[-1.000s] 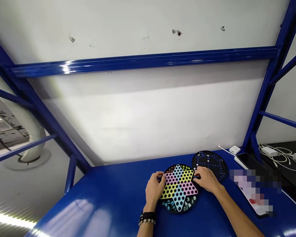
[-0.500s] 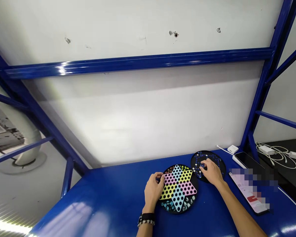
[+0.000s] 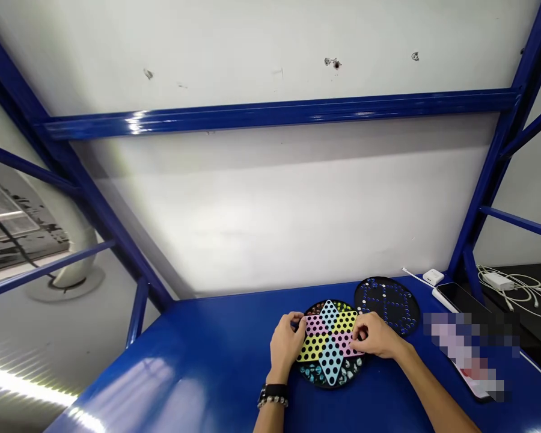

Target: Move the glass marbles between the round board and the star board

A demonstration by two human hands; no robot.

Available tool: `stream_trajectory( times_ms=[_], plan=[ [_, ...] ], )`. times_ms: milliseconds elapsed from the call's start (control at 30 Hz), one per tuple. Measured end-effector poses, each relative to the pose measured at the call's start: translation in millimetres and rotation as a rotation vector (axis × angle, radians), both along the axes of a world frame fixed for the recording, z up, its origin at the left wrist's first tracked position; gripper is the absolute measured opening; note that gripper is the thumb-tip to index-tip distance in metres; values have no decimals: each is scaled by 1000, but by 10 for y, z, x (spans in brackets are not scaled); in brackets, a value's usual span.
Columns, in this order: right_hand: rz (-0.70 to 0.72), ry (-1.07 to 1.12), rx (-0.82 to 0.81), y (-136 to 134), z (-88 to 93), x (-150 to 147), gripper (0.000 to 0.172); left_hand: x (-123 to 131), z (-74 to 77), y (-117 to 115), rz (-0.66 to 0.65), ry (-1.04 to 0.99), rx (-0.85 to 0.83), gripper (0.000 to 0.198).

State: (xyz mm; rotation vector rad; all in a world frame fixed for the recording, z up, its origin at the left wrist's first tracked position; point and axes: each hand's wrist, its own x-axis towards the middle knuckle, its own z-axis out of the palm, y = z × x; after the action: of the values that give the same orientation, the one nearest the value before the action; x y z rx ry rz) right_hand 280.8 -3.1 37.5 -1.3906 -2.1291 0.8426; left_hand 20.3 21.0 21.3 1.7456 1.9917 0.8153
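A round black Chinese checkers board (image 3: 332, 361) lies on the blue table, its star patterned in pink, yellow and light blue with black holes. Coloured marbles fill several compartments around the star. At the board's left edge, my left hand (image 3: 287, 341) has its fingers curled, with thumb and forefinger against the rim. My right hand (image 3: 376, 335) is over the right side of the star, fingertips pinched together near the pink point. Whatever is between those fingertips is too small to make out. Behind it lies a black round tray (image 3: 394, 304) carrying small blue and white pieces.
On the right are a phone (image 3: 466, 373), a dark phone (image 3: 462, 297) and a white charger (image 3: 433, 276). White cables (image 3: 518, 285) lie on a dark surface beyond. A blue metal frame (image 3: 279, 114) stands against the white wall behind the table (image 3: 225, 349).
My right hand has moved left and nearer, from over the black tray to the star board. My left hand keeps its place at the board's edge. The view has shifted slightly.
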Motion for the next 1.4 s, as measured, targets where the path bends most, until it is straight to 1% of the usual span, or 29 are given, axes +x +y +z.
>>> stream_trajectory(
  times_ms=[33,100,233,300,333,433,467,633,767,933,1033,1100,1200,1267,1400],
  plan=[
    [37,-12,-35,-50,33,-6,4,2,0,-1,2,0,-3,32],
    [67,-63,-80,-153,102,-13,6,7,3,-3,4,2,-6,32],
    [-10,-250,-31,-311,230,-69,6,10,7,-6,-1,12,3,32],
    [1,-312,-4,-355,276,-129,3,9,6,-8,3,10,4,31],
    [13,-334,2,-372,293,-166,4,9,5,-8,4,8,3,31],
    [31,-399,15,-417,319,-288,17,11,3,-8,5,12,4,32],
    [26,-429,17,-431,321,-327,19,12,4,-7,6,15,5,32],
    [-9,-581,-12,-466,346,-454,13,18,21,-2,4,23,10,31],
    [-48,-593,-70,-437,395,-494,7,19,26,-2,-3,18,-5,33],
    [-103,-589,-116,-380,386,-529,16,11,10,0,-2,16,-9,33],
    [-111,-583,-81,-391,374,-536,19,2,1,6,0,15,-8,32],
    [-104,-579,-41,-420,388,-541,21,0,-2,10,-3,24,3,32],
    [-78,-610,-24,-475,437,-571,18,1,-5,12,-9,36,13,33],
    [-41,-642,-21,-509,471,-603,17,3,-10,14,-10,37,12,34],
    [30,-662,-2,-560,518,-647,20,-1,-28,22,-9,40,14,34]
  ],
)
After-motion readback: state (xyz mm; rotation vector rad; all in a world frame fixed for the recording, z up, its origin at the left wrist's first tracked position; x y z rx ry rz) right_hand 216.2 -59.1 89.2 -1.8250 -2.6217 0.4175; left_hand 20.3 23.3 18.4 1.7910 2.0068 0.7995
